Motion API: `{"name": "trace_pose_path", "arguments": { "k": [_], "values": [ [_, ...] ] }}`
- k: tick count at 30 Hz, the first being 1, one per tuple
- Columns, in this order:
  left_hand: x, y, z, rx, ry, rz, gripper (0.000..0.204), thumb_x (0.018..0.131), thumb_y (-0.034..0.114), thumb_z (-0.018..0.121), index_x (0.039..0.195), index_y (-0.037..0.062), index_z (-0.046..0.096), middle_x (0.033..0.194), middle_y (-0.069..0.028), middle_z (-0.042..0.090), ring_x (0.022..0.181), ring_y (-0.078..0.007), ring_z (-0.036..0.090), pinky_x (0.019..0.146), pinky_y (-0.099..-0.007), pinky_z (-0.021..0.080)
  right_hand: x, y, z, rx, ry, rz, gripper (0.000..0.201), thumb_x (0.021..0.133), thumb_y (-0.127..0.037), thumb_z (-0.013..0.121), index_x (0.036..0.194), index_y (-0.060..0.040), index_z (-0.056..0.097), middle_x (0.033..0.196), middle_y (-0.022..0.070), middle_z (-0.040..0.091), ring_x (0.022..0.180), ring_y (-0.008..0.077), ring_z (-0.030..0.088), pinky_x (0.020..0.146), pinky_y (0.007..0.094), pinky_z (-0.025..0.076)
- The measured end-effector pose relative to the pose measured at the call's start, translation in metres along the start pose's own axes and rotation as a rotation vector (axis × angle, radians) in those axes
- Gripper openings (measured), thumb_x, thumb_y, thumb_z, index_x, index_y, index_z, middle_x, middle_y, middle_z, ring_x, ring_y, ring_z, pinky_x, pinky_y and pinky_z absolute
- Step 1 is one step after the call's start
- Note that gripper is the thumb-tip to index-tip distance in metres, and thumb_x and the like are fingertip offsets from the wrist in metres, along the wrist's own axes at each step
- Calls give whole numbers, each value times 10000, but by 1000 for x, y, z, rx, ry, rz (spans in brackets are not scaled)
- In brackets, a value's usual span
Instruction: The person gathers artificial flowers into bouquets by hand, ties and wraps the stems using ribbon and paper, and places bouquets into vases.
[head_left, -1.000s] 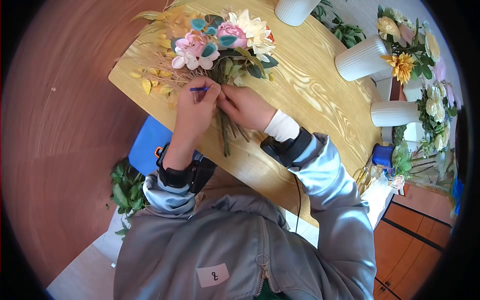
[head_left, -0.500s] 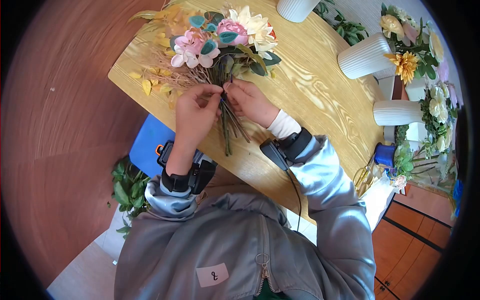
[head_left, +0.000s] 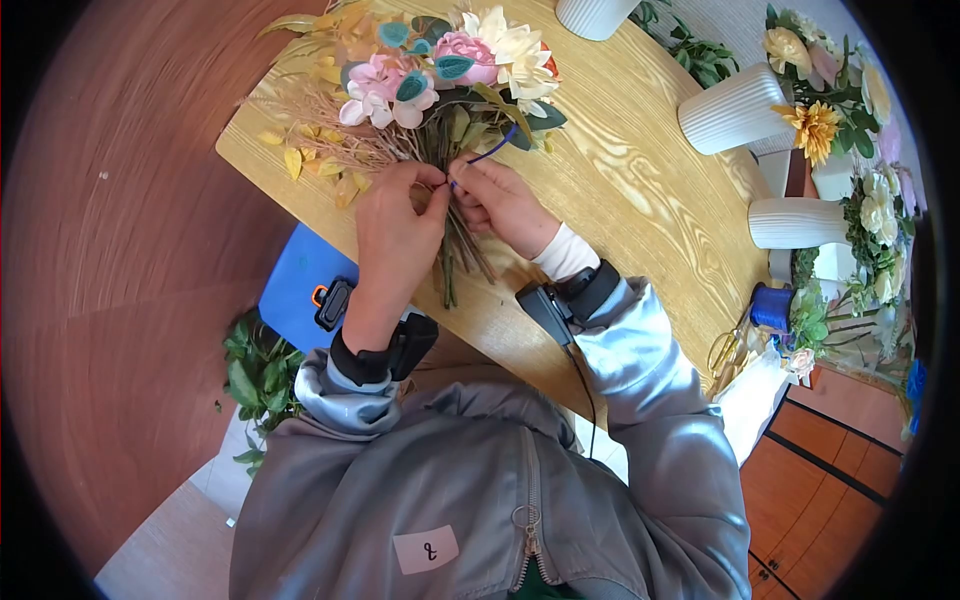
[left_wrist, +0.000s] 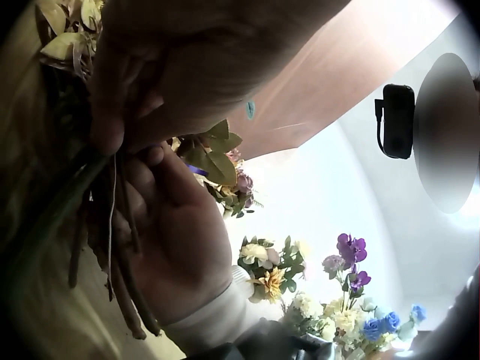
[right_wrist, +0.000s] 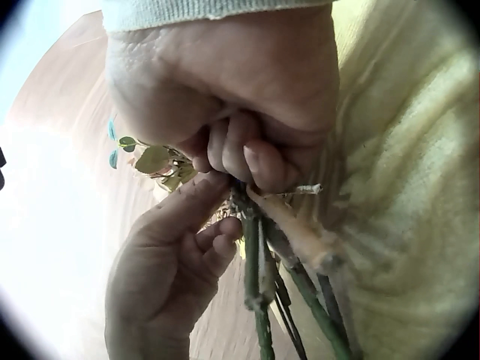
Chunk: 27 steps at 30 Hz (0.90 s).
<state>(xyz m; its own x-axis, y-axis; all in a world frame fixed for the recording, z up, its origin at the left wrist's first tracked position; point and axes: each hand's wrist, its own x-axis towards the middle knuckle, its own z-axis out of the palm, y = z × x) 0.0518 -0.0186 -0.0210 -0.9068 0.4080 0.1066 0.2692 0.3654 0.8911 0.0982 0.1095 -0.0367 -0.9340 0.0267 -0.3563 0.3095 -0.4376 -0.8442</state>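
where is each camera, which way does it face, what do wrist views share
Head: worn on the head, facing forward and down at a pale wood-grained table and a pink-and-cream flower bouquet; left hand, right hand and silver-grey jacket show.
Left wrist: worn there, facing thin brown-and-green stems; both hands and the right's white fabric cuff show.
Right wrist: worn there, facing the same stems; both hands and that cuff show.
Shared by the wrist views: both hands, the stems and the cuff.

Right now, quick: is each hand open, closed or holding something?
Left hand: at the stems; whether it grips anything can't be told.
Right hand: closed, pinching the blue cord.
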Motion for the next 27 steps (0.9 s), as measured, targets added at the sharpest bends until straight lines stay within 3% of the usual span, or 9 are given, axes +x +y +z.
{"name": "trace_pose_path", "arguments": {
  "k": [5, 7, 13, 15, 17, 19, 21, 23, 27],
  "values": [
    [3, -2, -5, -27, -31, 22, 60, 716, 38, 585, 752, -4, 563, 704, -93, 572, 543, -193, 562, 478, -276, 440, 1, 0, -2, 15, -37, 16, 226, 875, -294, 444, 736, -116, 431, 551, -71, 304, 445, 26, 267, 394, 177, 216],
    [9, 7, -15, -286, -300, -274, 71, 768, 62, 569, 803, 5, 546, 679, -47, 567, 469, -120, 535, 419, -221, 411, 1, -2, -7, 43, -96, 13, 196, 878, -284, 442, 783, -113, 440, 587, -66, 313, 464, 30, 264, 412, 178, 217],
    [24, -6, -23, -460, -509, -238, 63, 815, 52, 520, 859, 9, 509, 698, -16, 562, 465, -53, 504, 399, -170, 375, 2, -5, -9, 5, -105, -6, 217, 874, -274, 446, 741, -104, 463, 541, -61, 343, 431, 35, 286, 390, 192, 233],
    [25, -8, -23, -472, -530, -228, 57, 819, 45, 512, 860, 7, 503, 702, -14, 555, 502, -51, 505, 423, -173, 381, 6, 0, -9, -43, -111, -29, 224, 872, -264, 447, 737, -88, 480, 541, -52, 376, 438, 48, 328, 392, 211, 266],
    [25, -13, -19, -483, -552, -219, 52, 822, 38, 503, 861, 5, 497, 707, -12, 549, 538, -49, 506, 446, -175, 386, 15, 7, -4, -366, -24, -512, 244, 867, -234, 440, 731, -40, 500, 550, 15, 469, 472, 135, 433, 445, 289, 355],
    [24, -23, -10, -497, -430, 47, 41, 822, 15, 480, 858, -3, 487, 701, -6, 527, 600, -56, 499, 496, -189, 395, 15, 4, -5, -524, -3, -530, 240, 861, -226, 439, 739, -29, 501, 570, 57, 493, 501, 187, 464, 481, 317, 373],
    [24, -20, -12, -458, -417, 49, 38, 818, 4, 472, 852, -10, 485, 687, -6, 517, 607, -66, 502, 509, -197, 400, 10, -6, -4, -685, 16, -548, 236, 856, -218, 438, 747, -18, 501, 590, 99, 518, 530, 238, 496, 516, 345, 392],
    [24, -19, -14, -418, -406, 50, 37, 814, -7, 464, 845, -16, 482, 672, -7, 507, 614, -76, 505, 521, -204, 404, 3, -15, -4, -1055, 54, -433, 203, 867, -196, 454, 808, -18, 530, 640, 83, 512, 589, 150, 469, 558, 277, 389],
    [26, -15, -17, -342, -406, -56, 38, 805, -8, 471, 827, -25, 497, 659, -17, 517, 593, -74, 504, 499, -202, 401, -2, -15, -5, -1005, 24, -339, 182, 863, -185, 457, 816, -32, 543, 657, 114, 518, 578, 162, 469, 554, 278, 387]
  ]
}}
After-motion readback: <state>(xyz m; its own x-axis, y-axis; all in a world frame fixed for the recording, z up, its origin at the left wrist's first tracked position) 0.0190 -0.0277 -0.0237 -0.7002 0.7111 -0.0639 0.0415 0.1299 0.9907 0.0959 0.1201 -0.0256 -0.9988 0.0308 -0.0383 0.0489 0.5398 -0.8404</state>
